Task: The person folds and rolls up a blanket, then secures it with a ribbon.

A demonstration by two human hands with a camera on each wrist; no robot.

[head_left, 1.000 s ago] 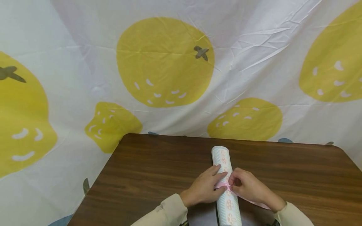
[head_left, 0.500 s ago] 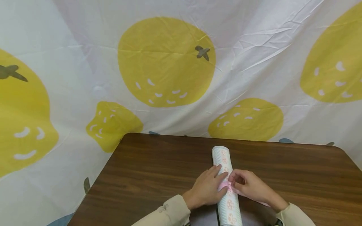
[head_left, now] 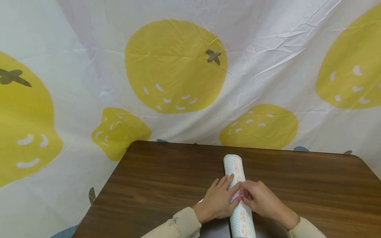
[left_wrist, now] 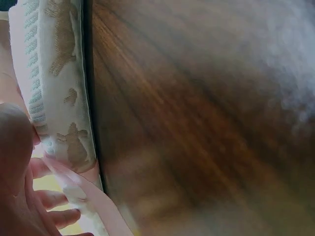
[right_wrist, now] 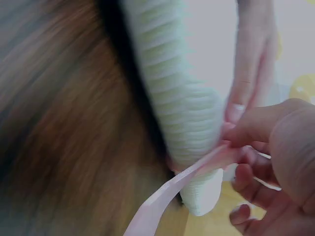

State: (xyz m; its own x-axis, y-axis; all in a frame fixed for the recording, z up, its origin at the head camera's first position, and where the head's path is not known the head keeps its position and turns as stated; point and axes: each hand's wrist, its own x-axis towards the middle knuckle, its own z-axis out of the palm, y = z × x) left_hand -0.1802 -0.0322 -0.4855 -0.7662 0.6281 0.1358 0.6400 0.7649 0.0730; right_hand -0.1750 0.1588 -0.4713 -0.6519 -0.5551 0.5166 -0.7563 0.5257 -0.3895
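A rolled white towel (head_left: 239,211) with pink and green prints lies lengthwise on the brown table (head_left: 160,185). A pink ribbon (head_left: 236,196) crosses its middle. My left hand (head_left: 219,199) lies on the roll's left side, its straight fingers (right_wrist: 246,73) pressing the roll beside the ribbon. My right hand (head_left: 261,201) pinches the ribbon on top of the roll. The right wrist view shows the right hand (right_wrist: 275,147) holding the ribbon (right_wrist: 162,201) taut beside the roll (right_wrist: 172,93). In the left wrist view the ribbon (left_wrist: 101,206) runs past the roll (left_wrist: 54,83) near my left hand (left_wrist: 17,187).
A white cloth with big yellow fruit prints (head_left: 175,66) hangs behind the table and to its left. The table's far edge (head_left: 238,148) lies just beyond the roll. Bare wood stretches to the left (head_left: 148,198) and right (head_left: 327,191) of the hands.
My right hand has moved left, up against the roll, and the ribbon tail on the table to its right is gone from view. A bit of pink now shows left of my left hand.
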